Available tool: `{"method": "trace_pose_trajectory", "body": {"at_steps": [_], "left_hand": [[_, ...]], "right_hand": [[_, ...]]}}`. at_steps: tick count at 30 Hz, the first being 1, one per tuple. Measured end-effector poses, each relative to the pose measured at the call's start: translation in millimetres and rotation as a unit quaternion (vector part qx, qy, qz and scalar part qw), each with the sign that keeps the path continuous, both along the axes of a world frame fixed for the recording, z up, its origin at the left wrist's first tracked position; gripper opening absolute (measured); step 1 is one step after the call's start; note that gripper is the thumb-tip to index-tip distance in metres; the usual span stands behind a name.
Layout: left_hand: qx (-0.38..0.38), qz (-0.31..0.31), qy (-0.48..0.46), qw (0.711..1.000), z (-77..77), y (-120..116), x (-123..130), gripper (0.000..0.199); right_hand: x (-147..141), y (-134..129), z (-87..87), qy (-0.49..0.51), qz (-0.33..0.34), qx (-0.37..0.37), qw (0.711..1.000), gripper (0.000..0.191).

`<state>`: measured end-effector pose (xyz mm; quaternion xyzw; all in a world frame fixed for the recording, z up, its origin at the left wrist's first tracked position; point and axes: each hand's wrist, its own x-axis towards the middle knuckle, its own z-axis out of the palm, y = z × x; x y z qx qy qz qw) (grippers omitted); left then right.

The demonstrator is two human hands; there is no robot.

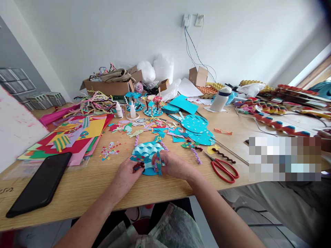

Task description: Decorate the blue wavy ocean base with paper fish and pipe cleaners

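Observation:
In front of me on the table is a round blue paper craft (147, 150) with wavy white and light-blue paper strips across it. My left hand (130, 170) is closed at its lower left, pinching a dark brown pipe cleaner (140, 165) below a spotted blue paper fish (141, 158). At the craft's right side, my right hand (172, 164) has its fingers closed around a purple pipe cleaner (155, 166), beside another spotted blue fish (158, 163). More twisted purple stems rise behind the strips. The right fingertips are partly hidden.
Red-handled scissors (224, 169), a loose green fish (190, 145) and pipe cleaners lie to the right. Blue paper discs (199, 136), scraps and glue bottles (132, 109) sit farther back. On the left are a black phone (41, 182) and coloured paper (74, 151). Another person's hand (324, 133) shows at right.

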<state>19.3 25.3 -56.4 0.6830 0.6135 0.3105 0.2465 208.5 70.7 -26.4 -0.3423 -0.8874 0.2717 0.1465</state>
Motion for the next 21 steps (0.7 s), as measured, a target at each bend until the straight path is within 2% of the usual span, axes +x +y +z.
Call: {"method": "trace_pose_trajectory", "body": {"at_steps": [5,11,21], "left_hand": [[-0.006,-0.015,0.006,1.000,-3.9,2.0,-0.7,0.015],[-0.002,-0.031,0.016,0.999,-3.6,0.3,-1.6,0.018],[0.006,-0.036,0.043,0.998,-3.7,1.9,-1.3,0.017]], "right_hand": [[-0.7,1.6,1.5,-0.026,0.034,0.037,0.998,0.016],[0.1,1.9,1.8,-0.025,0.051,0.040,0.998,0.018],[0.8,2.1,-7.9,0.020,0.046,0.043,0.998,0.011]]}}
